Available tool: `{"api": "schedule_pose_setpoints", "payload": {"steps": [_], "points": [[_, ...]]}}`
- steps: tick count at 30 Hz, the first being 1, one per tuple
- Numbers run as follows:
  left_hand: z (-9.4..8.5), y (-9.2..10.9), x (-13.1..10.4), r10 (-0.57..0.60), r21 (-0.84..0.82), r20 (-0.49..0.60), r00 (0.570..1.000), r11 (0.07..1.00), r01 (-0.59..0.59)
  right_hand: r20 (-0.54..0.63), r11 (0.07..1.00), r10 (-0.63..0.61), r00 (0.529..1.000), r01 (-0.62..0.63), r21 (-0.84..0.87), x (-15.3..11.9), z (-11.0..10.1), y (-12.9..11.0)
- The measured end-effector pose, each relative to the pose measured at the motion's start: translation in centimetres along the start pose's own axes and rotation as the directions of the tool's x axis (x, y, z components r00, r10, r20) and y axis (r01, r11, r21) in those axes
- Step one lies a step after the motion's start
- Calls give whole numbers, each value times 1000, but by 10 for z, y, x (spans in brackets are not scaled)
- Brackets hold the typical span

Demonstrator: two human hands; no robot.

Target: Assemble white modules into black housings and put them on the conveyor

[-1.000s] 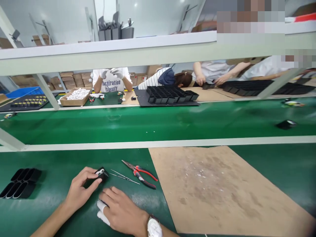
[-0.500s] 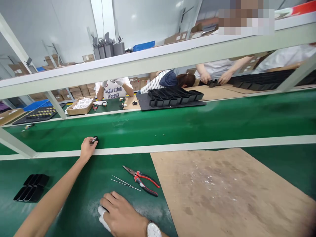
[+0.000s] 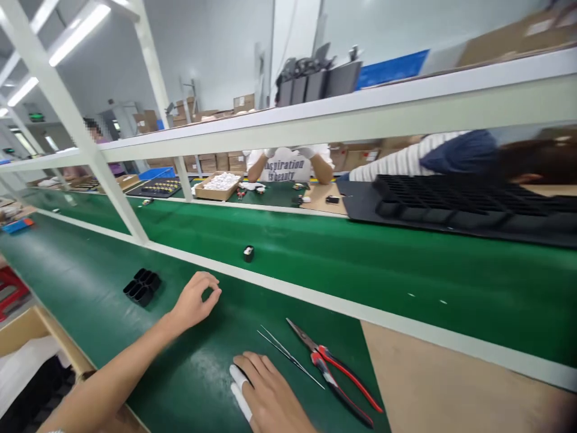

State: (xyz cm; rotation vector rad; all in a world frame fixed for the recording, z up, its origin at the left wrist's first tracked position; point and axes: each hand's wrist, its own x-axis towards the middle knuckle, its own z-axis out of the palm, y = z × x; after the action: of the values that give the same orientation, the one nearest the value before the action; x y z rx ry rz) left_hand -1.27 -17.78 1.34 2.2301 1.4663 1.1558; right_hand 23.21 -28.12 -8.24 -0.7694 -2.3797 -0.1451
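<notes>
Single head-worn camera looks forward and down across green workbench (image 3: 205, 361), angled toward left, where shelf beam (image 3: 288, 135) recedes far; wearer's left hand (image 3: 197, 302) and right hand (image 3: 271, 392) near lens, conveyor belt (image 3: 315, 255) midway, co-worker in striped top (image 3: 399, 161) far right.

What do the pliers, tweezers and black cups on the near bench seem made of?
Pliers: dull grey nose suggests steel; red and black handles look like plastic or rubber. Tweezers: probably metal, given silvery, shiny arms. Black cups: likely satin plastic, given thin, evenly black walls; coated metal isn't ruled out.
</notes>
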Motion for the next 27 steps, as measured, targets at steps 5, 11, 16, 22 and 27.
{"api": "schedule_pose_setpoints", "payload": {"steps": [5,11,16,22,27], "points": [[-96,-35,-43,-115,171,-172,978,975,145,-51,998,6,999,-3,56,-1,2,-2],[-159,-92,-93,-227,334,-262,938,890,309,-44,996,27,999,-23,81,10,-6,-6],[-150,-110,-106,-249,571,-239,939,746,343,67,999,3,998,-7,48,26,-13,-2],[-133,-107,-106,-322,541,-264,909,731,416,54,999,-27,998,24,48,31,-15,2],[-108,-79,-114,-298,465,-226,927,803,372,29,996,6,1000,-9,91,21,-7,1]]}}
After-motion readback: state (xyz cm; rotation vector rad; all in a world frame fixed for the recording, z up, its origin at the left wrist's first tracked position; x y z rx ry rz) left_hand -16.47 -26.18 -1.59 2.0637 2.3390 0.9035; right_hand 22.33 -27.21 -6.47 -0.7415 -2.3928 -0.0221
